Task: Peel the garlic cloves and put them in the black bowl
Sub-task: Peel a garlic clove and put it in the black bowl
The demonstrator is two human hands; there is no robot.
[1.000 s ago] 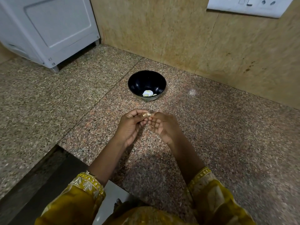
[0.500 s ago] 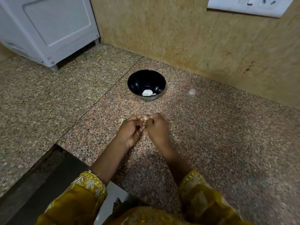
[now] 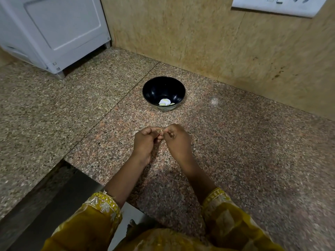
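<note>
Watching from my end, I find both hands meeting just in front of the black bowl point(image 3: 155, 87), the left hand point(image 3: 144, 144) and the right hand point(image 3: 178, 142) knuckle to knuckle, low over the speckled stone surface point(image 3: 235, 151). Their fingers point(image 3: 151, 130) are curled in tight and pinch a small yellowish garlic clove point(image 3: 159, 131) between the tips. Most of it is hidden, so I cannot tell how much skin is on it. I judge this two-handed hold is for peeling: one hand steadies the clove while the nails of the other pick at the skin. Working this close to the bowl should keep the drop short once the clove is bare. The bowl stands upright on the surface, near the hands but apart from them, and clear of the wall point(image 3: 199, 42) behind. At its bottom, toward the near side, lie a pale round piece and a couple of smaller greenish bits, which I take for peeled cloves point(image 3: 164, 102); above them the black walls show bare. A small pale scrap point(image 3: 135, 132) lies just beside the left hand; peel or clove, I cannot tell. The white appliance point(image 3: 54, 29) at the back left plays no part.
</note>
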